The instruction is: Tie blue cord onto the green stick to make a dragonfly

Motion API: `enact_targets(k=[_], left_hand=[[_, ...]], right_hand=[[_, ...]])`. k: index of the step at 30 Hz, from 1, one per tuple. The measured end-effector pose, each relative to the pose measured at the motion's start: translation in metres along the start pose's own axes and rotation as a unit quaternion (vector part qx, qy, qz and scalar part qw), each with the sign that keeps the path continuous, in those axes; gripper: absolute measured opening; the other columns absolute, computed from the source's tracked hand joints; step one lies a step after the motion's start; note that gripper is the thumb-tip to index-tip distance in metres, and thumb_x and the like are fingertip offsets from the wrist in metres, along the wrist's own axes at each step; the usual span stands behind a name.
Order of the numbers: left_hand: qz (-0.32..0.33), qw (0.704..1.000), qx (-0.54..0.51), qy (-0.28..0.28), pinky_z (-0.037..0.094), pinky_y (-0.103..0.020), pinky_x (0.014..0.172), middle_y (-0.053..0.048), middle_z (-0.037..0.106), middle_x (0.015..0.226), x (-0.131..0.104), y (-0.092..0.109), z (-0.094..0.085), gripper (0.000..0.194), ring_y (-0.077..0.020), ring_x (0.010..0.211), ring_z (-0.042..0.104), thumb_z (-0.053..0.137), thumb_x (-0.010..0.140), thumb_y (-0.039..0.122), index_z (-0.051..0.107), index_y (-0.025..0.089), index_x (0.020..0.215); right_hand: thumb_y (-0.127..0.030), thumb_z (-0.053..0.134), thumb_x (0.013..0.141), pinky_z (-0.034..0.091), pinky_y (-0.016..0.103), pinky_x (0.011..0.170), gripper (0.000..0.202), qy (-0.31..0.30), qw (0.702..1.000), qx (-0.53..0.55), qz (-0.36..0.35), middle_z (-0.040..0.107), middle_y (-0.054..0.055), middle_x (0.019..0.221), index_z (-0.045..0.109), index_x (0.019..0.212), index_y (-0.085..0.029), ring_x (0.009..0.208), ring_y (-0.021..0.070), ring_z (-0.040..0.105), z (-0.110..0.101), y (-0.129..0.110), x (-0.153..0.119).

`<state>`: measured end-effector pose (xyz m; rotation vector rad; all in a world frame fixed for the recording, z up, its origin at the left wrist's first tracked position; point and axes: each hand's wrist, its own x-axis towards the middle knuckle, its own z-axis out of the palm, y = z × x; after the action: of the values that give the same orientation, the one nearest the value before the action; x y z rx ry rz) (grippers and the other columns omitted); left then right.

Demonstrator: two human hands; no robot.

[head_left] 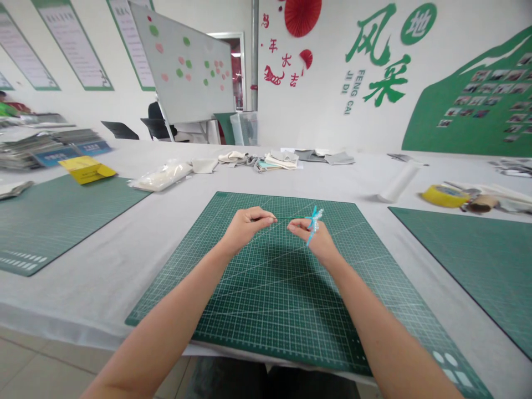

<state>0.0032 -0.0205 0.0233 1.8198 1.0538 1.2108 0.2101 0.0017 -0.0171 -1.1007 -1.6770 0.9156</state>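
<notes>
"Showing bright blue by the right hand [313,235], what is that?"

"A small ornament [315,218]: slim blue strips splayed out, with a cluster of pale, shiny beads. It sits at the fingers, above the green cutting mat [266,277]."

"And each grip?"

"The left hand [245,227] has thumb and forefinger closed on a thin dark strand [286,218] running toward the ornament. The right thumb and forefinger are pinched together too, but what's between them I can't tell."

"Containers?"

"A clear plastic bag [162,176] of something whitish on the worktop [100,221], and a see-through bin [248,128] behind, contents unclear."

"Anything cut off?"

"The side mats, by the picture's edges. The strand's ends are too fine to follow."
</notes>
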Motion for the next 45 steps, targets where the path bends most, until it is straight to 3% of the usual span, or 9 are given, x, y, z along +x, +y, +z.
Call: enact_targets(k=[6, 14, 25, 33, 39, 45], left_hand=[[-0.093, 0.984, -0.101, 0.110, 0.047, -0.031, 0.079, -0.004, 0.071, 0.080, 0.003, -0.011, 0.004, 0.014, -0.0170, 0.080, 0.062, 0.065, 0.073, 0.026, 0.072, 0.016, 0.079], [-0.091, 0.983, -0.045, 0.154, 0.048, -0.032, 0.078, -0.005, 0.071, 0.077, 0.003, -0.016, 0.003, 0.017, -0.0179, 0.077, 0.063, 0.066, 0.072, 0.029, 0.073, 0.015, 0.077], [-0.054, 0.983, 0.098, 0.148, 0.049, -0.029, 0.075, -0.003, 0.073, 0.083, 0.002, -0.021, 0.002, 0.015, -0.0182, 0.082, 0.066, 0.060, 0.078, 0.027, 0.073, 0.019, 0.079], [0.004, 0.952, 0.272, 0.139, 0.045, -0.027, 0.072, 0.001, 0.070, 0.080, -0.003, -0.015, 0.008, 0.018, -0.0147, 0.077, 0.062, 0.055, 0.084, 0.025, 0.072, 0.024, 0.081], [0.057, 0.925, 0.365, 0.092, 0.039, -0.029, 0.075, 0.000, 0.069, 0.080, -0.005, -0.010, 0.009, 0.021, -0.0152, 0.078, 0.061, 0.052, 0.086, 0.024, 0.072, 0.025, 0.085], [0.109, 0.910, 0.398, 0.019, 0.031, -0.034, 0.080, 0.000, 0.069, 0.083, -0.005, -0.006, 0.008, 0.023, -0.0158, 0.080, 0.059, 0.049, 0.090, 0.028, 0.072, 0.025, 0.086]], right_hand=[[-0.035, 0.053, 0.084, 0.033, 0.026, 0.057, 0.021, -0.022, 0.989, -0.137, -0.061, 0.058, -0.002, 0.060, 0.068, 0.077, -0.021, 0.056, 0.0134, 0.048, 0.016, -0.008, -0.012], [-0.029, 0.050, 0.087, 0.036, 0.026, 0.060, 0.020, -0.061, 0.971, -0.203, -0.113, 0.065, -0.002, 0.068, 0.067, 0.080, -0.024, 0.062, 0.0142, 0.056, 0.022, -0.023, -0.021], [-0.026, 0.048, 0.090, 0.039, 0.024, 0.065, 0.020, -0.089, 0.965, -0.189, -0.162, 0.067, -0.002, 0.075, 0.065, 0.082, -0.022, 0.068, 0.0134, 0.060, 0.024, -0.036, -0.029], [-0.025, 0.047, 0.091, 0.039, 0.023, 0.066, 0.019, -0.081, 0.964, -0.181, -0.180, 0.066, -0.002, 0.076, 0.064, 0.083, -0.022, 0.069, 0.0123, 0.059, 0.024, -0.040, -0.031], [-0.025, 0.047, 0.091, 0.040, 0.023, 0.067, 0.018, -0.052, 0.965, -0.176, -0.185, 0.067, -0.002, 0.078, 0.065, 0.086, -0.022, 0.071, 0.0122, 0.060, 0.020, -0.044, -0.031], [-0.027, 0.050, 0.090, 0.042, 0.022, 0.067, 0.018, 0.032, 0.968, -0.157, -0.196, 0.068, -0.001, 0.081, 0.067, 0.087, -0.021, 0.070, 0.0120, 0.060, 0.008, -0.048, -0.028]])
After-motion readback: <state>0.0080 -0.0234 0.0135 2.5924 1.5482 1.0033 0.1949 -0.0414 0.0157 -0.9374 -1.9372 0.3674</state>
